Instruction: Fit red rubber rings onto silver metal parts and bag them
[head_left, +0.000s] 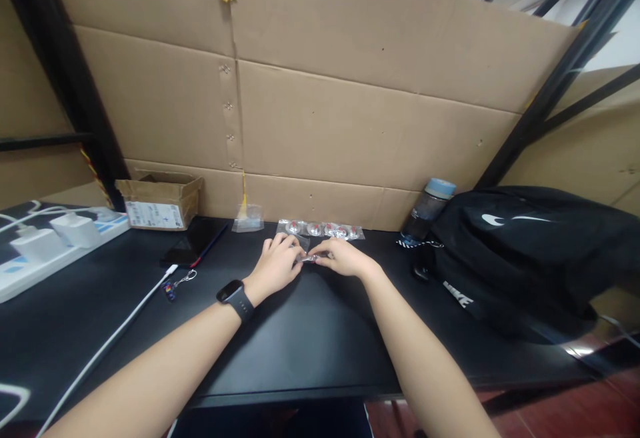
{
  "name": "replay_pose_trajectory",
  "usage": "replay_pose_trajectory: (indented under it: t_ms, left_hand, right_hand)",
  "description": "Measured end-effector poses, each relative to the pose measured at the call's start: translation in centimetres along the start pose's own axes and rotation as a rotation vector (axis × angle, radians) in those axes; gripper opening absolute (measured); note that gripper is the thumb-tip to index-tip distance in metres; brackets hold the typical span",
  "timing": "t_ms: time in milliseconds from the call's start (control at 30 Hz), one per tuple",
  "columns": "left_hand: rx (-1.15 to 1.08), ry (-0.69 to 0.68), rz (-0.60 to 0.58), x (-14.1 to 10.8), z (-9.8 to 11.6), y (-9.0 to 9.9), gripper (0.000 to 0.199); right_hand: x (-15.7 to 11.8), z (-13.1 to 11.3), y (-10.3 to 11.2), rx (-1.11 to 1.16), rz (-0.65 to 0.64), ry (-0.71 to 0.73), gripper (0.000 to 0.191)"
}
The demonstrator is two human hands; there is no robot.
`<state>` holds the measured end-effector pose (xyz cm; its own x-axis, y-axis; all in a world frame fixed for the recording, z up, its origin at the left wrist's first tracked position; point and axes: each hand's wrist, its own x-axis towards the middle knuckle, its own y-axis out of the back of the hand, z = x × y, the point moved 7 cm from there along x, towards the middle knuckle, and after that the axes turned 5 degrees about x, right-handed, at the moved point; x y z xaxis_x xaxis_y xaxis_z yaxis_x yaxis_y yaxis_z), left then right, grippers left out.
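Note:
My left hand (280,261), with a dark watch on its wrist, pinches one side of a small clear plastic packet (309,259) above the black table. On the packet's other side, the fingers of my right hand (343,257) are closed on it. What the packet contains is too small to tell. Just behind my hands lies a row of clear packets (315,229) holding round silvery and red items. Another clear bag (249,219) lies to their left, near the cardboard wall.
An open cardboard box (159,203), a dark phone (194,243), a keychain (171,289), a white cable and a power strip (30,271) are on the left. To the right stand a blue-capped bottle (425,211) and a black bag (525,258). Cardboard (325,118) closes the back.

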<state>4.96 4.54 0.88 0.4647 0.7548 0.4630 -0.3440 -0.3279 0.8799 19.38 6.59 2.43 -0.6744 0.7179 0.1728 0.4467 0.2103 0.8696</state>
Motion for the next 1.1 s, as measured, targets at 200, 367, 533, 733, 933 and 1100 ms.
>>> replay_pose_trajectory:
  t_ms: [200,367,533,733,933,1100]
  left_hand:
    - [-0.091,0.157,0.059,0.5,-1.8,-0.2,0.019]
    - [-0.184,0.248,0.072,0.6,-2.2,0.0,0.023]
    - [-0.153,0.259,0.151,0.6,-2.1,1.5,0.020]
    - [-0.060,0.100,0.031,0.6,-2.4,1.1,0.014]
    - [-0.043,-0.045,-0.084,0.1,-1.7,-0.3,0.025]
    - [-0.079,-0.130,-0.149,-0.2,-0.2,-0.9,0.025]
  right_hand:
    - [-0.3,0.9,0.7,0.256,0.066,-0.078,0.042]
    - [-0.1,2.0,0.7,0.436,0.145,-0.100,0.042]
    - [-0.9,5.1,2.3,0.491,0.333,-0.180,0.045]
    - [-1.8,9.8,4.3,0.094,0.682,-0.411,0.015]
    - [-0.1,10.1,3.4,-0.050,0.685,-0.502,0.018]
    - [0.8,9.0,2.1,-0.314,0.523,-0.509,0.030]
